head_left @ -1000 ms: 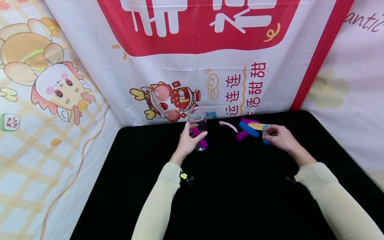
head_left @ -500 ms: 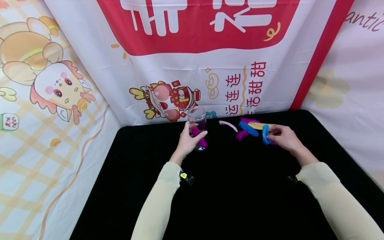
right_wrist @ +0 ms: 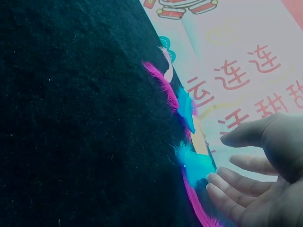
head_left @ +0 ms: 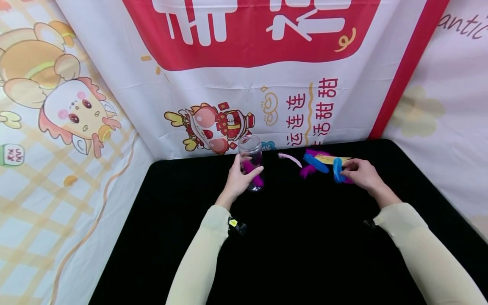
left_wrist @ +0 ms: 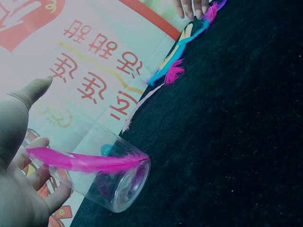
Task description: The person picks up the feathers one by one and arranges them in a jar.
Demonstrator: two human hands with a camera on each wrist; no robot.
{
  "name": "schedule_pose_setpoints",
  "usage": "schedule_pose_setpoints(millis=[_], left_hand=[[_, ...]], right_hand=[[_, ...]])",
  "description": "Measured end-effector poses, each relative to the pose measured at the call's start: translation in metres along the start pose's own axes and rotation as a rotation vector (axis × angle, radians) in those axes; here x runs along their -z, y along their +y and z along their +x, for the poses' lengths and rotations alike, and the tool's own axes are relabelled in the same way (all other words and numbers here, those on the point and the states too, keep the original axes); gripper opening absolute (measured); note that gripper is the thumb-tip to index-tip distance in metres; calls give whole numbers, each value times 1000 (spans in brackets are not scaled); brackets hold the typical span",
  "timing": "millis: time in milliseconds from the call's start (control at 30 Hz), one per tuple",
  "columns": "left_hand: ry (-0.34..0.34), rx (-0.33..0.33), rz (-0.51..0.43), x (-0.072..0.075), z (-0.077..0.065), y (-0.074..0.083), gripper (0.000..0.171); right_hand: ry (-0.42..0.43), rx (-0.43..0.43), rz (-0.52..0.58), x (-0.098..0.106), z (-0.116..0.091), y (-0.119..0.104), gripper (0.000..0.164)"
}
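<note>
My left hand (head_left: 236,180) grips a clear cylindrical jar (head_left: 249,145) near the table's back edge, thumb on one side and fingers behind it. Inside the jar lies a magenta feather (left_wrist: 94,162), plain in the left wrist view. At the right, my right hand (head_left: 364,173) is beside a bright blue feather (head_left: 337,170). In the right wrist view its thumb stands apart from the fingers, and the fingertips (right_wrist: 211,178) are right at this feather's edge. A magenta feather (right_wrist: 194,201) extends below the blue one, near the same fingers.
Between the hands lie another blue feather (head_left: 316,163), a yellow feather (head_left: 331,160), a magenta feather (head_left: 307,171) and a pale pink feather (head_left: 290,159). They are along the back edge of the black table (head_left: 297,237). Printed cloths (head_left: 213,93) hang behind and at both sides.
My right hand has shifted slightly right over the last second, and more of the blue feather beside it now shows. The left hand and the jar have stayed in place.
</note>
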State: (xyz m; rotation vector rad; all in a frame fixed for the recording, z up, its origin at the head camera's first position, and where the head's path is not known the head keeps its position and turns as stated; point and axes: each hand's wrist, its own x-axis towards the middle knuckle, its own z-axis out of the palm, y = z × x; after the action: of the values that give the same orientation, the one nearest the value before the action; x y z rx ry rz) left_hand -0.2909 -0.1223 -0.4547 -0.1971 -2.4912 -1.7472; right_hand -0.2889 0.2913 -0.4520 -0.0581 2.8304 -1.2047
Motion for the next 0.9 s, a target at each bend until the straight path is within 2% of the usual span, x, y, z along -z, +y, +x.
schedule_pose_setpoints(millis=[267, 533, 900], left_hand=[[3, -1, 0, 0, 0, 1, 68], [5, 5, 6, -2, 0, -1, 67], [-1, 1, 3, -1, 0, -1, 66]], right_hand=[[23, -46, -4, 0, 8, 4, 43], [5, -90, 10, -2, 16, 11, 51], [29, -121, 5, -3, 20, 6, 56]])
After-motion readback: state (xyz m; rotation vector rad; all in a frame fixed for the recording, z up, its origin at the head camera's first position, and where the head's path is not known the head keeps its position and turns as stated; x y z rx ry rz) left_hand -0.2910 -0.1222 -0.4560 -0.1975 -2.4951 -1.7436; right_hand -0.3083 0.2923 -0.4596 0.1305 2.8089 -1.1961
